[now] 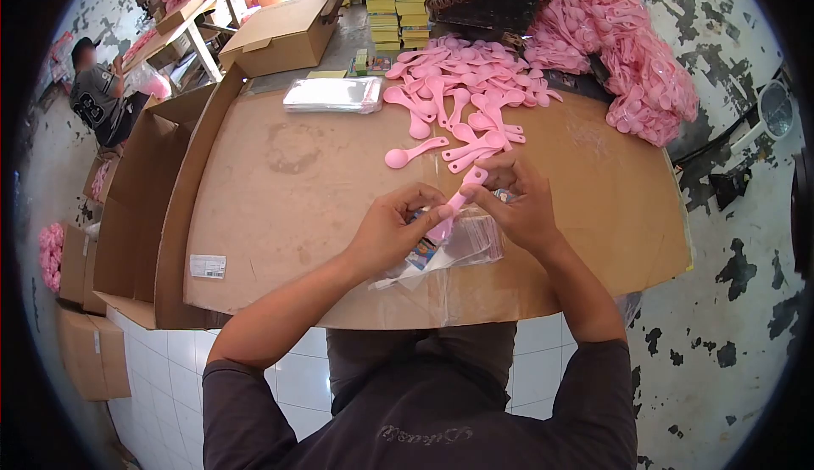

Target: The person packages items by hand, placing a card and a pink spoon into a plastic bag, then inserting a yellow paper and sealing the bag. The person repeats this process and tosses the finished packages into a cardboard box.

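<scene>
Between my two hands is a pink spoon [459, 201], tilted, with its holed handle end up and to the right. The fingers of my left hand [398, 222] are closed at its lower part, by a small printed card [420, 254]. My right hand [519, 203] pinches the handle near its upper end. Under the hands lies a clear plastic bag [475, 243] on the cardboard-covered table [280, 207]. Just beyond my hands, loose pink spoons [475, 88] are spread in a pile; a single spoon [415, 152] lies at its near left.
A stack of clear bags [332, 95] lies at the back. Behind are bundled cards [398, 8], a closed box [280, 33] and a large heap of wrapped pink spoons [644, 71]. An open carton [140, 207] stands left. A person [102, 97] sits far left.
</scene>
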`<state>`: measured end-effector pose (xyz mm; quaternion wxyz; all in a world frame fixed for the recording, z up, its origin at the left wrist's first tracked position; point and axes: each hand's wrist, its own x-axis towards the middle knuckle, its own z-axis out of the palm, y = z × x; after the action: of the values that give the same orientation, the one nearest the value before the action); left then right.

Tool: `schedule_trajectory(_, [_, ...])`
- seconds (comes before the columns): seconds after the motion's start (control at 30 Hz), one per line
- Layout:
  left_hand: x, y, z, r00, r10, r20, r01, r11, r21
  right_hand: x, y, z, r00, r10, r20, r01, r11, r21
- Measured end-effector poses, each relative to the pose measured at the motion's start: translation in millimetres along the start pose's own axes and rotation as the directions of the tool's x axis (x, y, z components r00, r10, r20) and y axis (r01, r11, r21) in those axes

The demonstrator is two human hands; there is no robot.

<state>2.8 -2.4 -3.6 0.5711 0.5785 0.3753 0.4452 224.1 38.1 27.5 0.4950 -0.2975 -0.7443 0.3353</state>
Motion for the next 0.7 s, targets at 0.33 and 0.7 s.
schedule_trajectory(0.33, [4,-2,3,0.954,0.273,-0.126,-0.29,0.946,-0.144,0,-14,-2,0.903,-0.243,0.354,0.316,0.934,-0.166])
schedule_trajectory(0.7, [-9,34,0,0.962,0.032,0.271,0.054,0.951,-0.305,24,-56,17,0.928,-0.17,0.331,0.189,0.982,-0.027])
